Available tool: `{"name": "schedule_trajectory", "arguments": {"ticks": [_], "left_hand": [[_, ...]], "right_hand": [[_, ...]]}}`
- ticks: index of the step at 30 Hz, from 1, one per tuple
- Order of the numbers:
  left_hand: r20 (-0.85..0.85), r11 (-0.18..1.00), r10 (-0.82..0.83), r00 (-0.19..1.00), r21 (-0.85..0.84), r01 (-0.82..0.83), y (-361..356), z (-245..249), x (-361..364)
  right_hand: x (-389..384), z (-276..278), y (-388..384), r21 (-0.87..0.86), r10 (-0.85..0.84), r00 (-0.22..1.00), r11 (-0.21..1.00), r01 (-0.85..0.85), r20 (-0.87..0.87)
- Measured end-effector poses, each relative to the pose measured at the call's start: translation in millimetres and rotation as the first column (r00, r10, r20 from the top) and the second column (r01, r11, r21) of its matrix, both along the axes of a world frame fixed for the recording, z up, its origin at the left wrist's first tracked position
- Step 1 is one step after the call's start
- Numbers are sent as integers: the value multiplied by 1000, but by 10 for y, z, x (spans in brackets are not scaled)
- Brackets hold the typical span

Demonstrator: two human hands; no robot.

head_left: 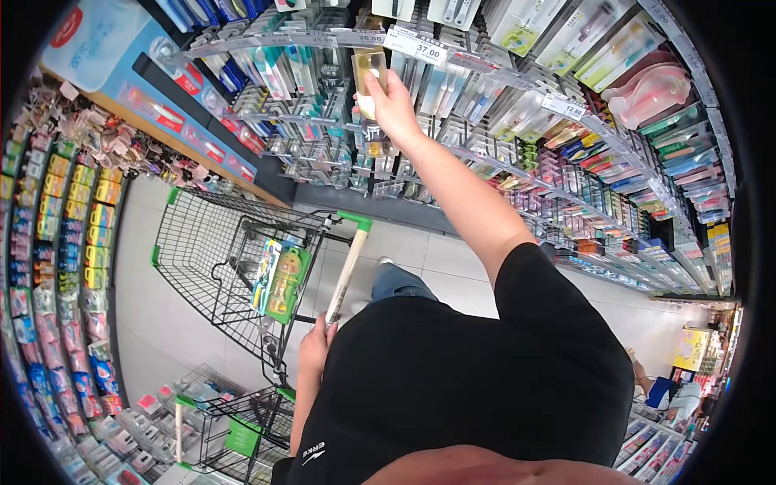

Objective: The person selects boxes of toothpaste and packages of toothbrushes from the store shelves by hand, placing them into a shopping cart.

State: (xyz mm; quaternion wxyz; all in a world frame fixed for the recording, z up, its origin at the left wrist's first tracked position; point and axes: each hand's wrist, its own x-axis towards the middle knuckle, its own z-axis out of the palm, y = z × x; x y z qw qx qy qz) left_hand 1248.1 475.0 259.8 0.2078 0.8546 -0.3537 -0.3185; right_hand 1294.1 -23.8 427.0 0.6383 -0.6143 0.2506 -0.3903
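My right hand [385, 103] is stretched up to the shelf, its fingers closed on a narrow clear-fronted package [369, 62] with a tan-gold backing. A whitish rounded part shows at its lower end; what is inside I cannot make out. The package is at a hanging display, just below a shelf-edge strip with a price tag [417, 45] reading 37.00. Down at the left, my left hand [316, 346] is wrapped round the handle [348, 271] of a shopping cart [214, 271]. Two packaged items lie in the cart's upper part, one with a green card [300, 299].
Shelves of hanging packs [477, 97] curve along the front and right. Colourful packs fill another rack [61, 234] at the far left. A second cart [259, 428] stands behind mine at the lower left. Another person [659, 392] is at the far right.
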Motion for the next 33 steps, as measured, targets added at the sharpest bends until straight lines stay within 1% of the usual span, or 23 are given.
{"name": "schedule_trajectory", "arguments": {"ticks": [2, 3, 8, 10, 12, 14, 18, 19, 20, 21, 24, 28, 30, 31, 33], "left_hand": [[-24, 999, 14, 1000, 33, -14, -21, 25, 1], [-15, 999, 19, 1000, 44, -18, -27, 38, -4], [-5, 999, 19, 1000, 34, -19, -26, 38, -5], [-7, 999, 26, 1000, 28, -26, -36, 40, -9], [1, 998, 33, 999, 53, -33, -45, 65, -19], [-4, 998, 33, 999, 57, -33, -53, 81, -11], [-22, 999, 43, 999, 34, -42, -34, 49, -17], [-20, 998, 45, 999, 34, -44, -41, 58, -20], [-5, 998, 41, 999, 37, -41, -47, 68, -25], [10, 998, 38, 999, 40, -38, -51, 76, -28], [17, 999, 40, 999, 33, -41, -42, 71, -35], [21, 999, 43, 999, 30, -44, -47, 101, -43], [47, 998, 37, 998, 58, -39, -56, 106, -42], [41, 998, 40, 998, 56, -42, -48, 72, -37], [90, 999, 27, 996, 44, -31, 0, -22, -37]], "right_hand": [[39, 37, 22, -29, 2, 999, 1000, -3, -40], [61, 32, 23, -74, 21, 1000, 997, -21, -5], [149, 50, -29, -12, 1, 999, 1000, -1, -44], [231, -10, -59, -51, -21, 998, 998, 24, 57], [248, -27, -89, -23, 4, 997, 1000, -2, 83], [240, 17, -90, 19, -24, 999, 1000, 24, 23], [372, -159, -323, -19, -72, 997, 997, 72, -3], [416, -167, -369, -164, -175, 982, 973, 162, -64], [442, -184, -404, -311, -284, 953, 920, 239, -109], [434, -212, -435, -388, -361, 917, 880, 276, -166], [442, -99, -401, -337, -373, 915, 890, 306, -155], [445, -114, -430, -333, -369, 918, 892, 306, -145], [417, -112, -449, -361, -393, 895, 882, 302, -212], [404, -158, -463, -365, -391, 895, 882, 297, -217], [393, -393, -495, -498, -509, 851, 776, 387, -131]]}}
